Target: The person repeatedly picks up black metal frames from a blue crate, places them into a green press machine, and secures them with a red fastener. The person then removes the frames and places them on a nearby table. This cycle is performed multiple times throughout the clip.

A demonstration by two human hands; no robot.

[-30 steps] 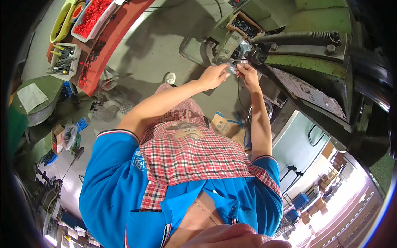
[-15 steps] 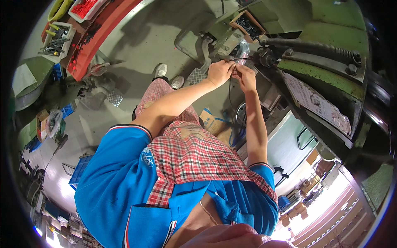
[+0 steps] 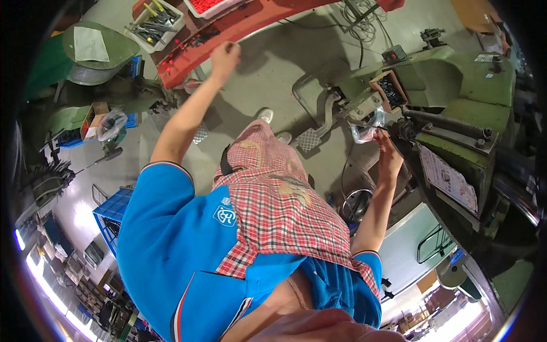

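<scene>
My left hand [image 3: 225, 60] is held out at the front edge of the red bench [image 3: 259, 31], its fingers curled inward. Whatever it may hold is too small to make out. Small black pieces [image 3: 200, 40] lie on the bench close to it. On the other side, my right hand [image 3: 389, 153] is raised beside the green machine [image 3: 456, 119], fingertips pinched together near a dark round chuck-like part [image 3: 405, 130]. Anything between those fingertips cannot be made out. Behind them hangs a clear plastic bag [image 3: 364, 134].
A white tray of hand tools [image 3: 155, 25] and a white tray of red pieces [image 3: 212, 7] stand on the bench. A cardboard box of dark parts [image 3: 391, 92] rests on the machine. A foot pedal [image 3: 309, 139] is below; a blue crate [image 3: 114, 214] stands left.
Both hands were together at the machine. My left hand has swung away left to the red bench, while the right stays by the machine. The view has turned, showing more of the bench.
</scene>
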